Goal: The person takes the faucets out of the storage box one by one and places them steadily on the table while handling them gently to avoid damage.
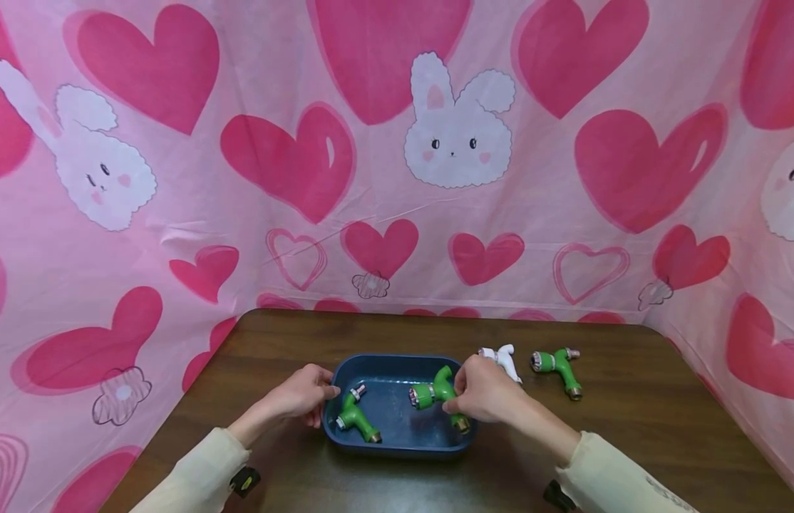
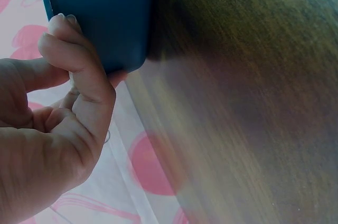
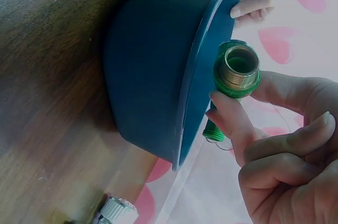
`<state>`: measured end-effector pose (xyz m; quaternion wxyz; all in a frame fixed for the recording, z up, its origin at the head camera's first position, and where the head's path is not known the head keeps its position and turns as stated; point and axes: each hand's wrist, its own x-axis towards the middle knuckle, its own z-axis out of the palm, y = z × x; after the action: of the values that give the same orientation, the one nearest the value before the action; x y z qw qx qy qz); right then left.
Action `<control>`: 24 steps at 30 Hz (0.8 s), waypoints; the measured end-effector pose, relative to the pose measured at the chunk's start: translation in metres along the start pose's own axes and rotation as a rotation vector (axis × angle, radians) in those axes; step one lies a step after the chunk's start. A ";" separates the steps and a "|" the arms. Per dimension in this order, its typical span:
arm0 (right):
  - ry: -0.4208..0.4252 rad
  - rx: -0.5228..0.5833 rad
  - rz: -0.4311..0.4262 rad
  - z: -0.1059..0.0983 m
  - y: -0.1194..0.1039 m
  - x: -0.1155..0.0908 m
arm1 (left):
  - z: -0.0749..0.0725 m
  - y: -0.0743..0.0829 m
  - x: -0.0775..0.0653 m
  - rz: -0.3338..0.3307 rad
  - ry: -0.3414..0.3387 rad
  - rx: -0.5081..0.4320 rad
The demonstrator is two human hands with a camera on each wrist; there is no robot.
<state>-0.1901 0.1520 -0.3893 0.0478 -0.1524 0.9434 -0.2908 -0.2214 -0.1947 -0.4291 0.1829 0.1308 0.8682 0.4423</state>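
Observation:
A dark blue plastic basin [image 1: 397, 448] lies on the table, with one green faucet [image 1: 356, 420] inside it at the left. My left hand [image 1: 303, 392] holds the basin's left end, thumb at the rim and fingers against the outer wall; the left wrist view shows those fingers [image 2: 79, 71] bent beside the basin [image 2: 105, 18]. Over the basin's right part, my right hand [image 1: 483, 390] pinches a second green faucet [image 1: 442, 388] between thumb and fingers. In the right wrist view this faucet's [image 3: 237, 71] threaded brass end faces the camera, above the rim.
Right of the basin, a white faucet [image 1: 507, 362] lies partly hidden behind my right hand. Farther right is another green faucet [image 1: 562, 370]. The brown wooden table [image 1: 634, 427] ends at a pink heart-patterned cloth [image 1: 429, 214] behind and at both sides.

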 end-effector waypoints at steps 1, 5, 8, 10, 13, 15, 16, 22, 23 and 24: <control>0.002 -0.001 -0.002 -0.001 0.001 0.000 | 0.000 0.000 0.000 -0.004 0.001 -0.001; 0.008 -0.002 -0.015 -0.003 0.004 -0.001 | 0.000 0.001 0.000 -0.021 0.008 -0.011; 0.006 0.004 -0.017 -0.003 0.006 -0.002 | -0.001 0.001 -0.001 -0.022 0.012 -0.014; 0.001 0.009 -0.007 -0.004 0.007 -0.003 | -0.001 0.001 -0.001 -0.017 0.009 -0.014; -0.006 0.020 0.018 -0.005 0.008 -0.005 | -0.001 0.002 -0.002 -0.013 0.005 -0.014; -0.009 0.019 0.038 -0.006 0.008 -0.006 | -0.001 0.002 -0.002 -0.013 0.003 -0.013; -0.010 0.020 0.045 -0.006 0.008 -0.006 | -0.001 0.002 -0.002 -0.015 0.003 -0.012; -0.002 0.035 0.055 -0.012 0.008 -0.009 | -0.001 0.005 -0.002 -0.015 0.004 -0.006; -0.002 0.039 0.053 -0.013 0.009 -0.009 | -0.001 0.006 -0.002 -0.015 0.003 -0.006; -0.002 0.042 0.051 -0.013 0.009 -0.010 | -0.001 0.006 -0.002 -0.015 0.003 -0.006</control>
<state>-0.1858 0.1696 -0.3836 0.0594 -0.1277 0.9406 -0.3089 -0.2195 -0.1934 -0.4230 0.1852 0.1231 0.8681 0.4437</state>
